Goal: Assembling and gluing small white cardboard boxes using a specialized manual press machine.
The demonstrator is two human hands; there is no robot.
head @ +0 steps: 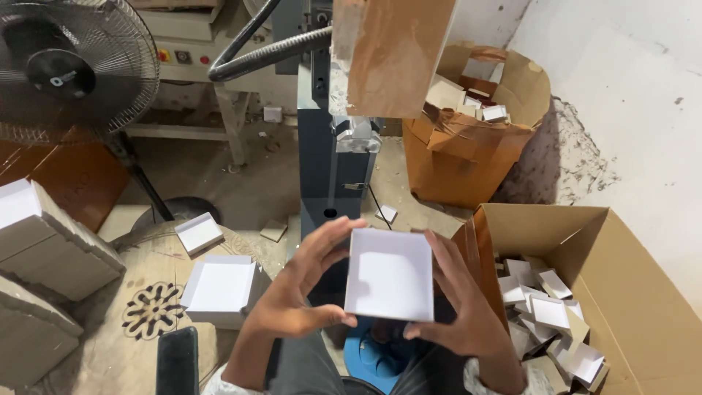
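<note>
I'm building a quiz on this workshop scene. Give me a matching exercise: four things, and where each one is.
1. white box tray
2. electric fan
3. open cardboard carton
4. dark phone

a. top left corner
b. between left hand and right hand
c. bottom edge, left of the arms
d. on the right, holding finished trays

Pairs: 1-b, 2-a, 3-d, 4-c

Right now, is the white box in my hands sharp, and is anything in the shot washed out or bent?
Head view: the white box is fairly sharp between the left hand and right hand, though its inside is bright and nearly featureless; the fan and the edges curve from the wide lens; the wall looks pale.
</note>
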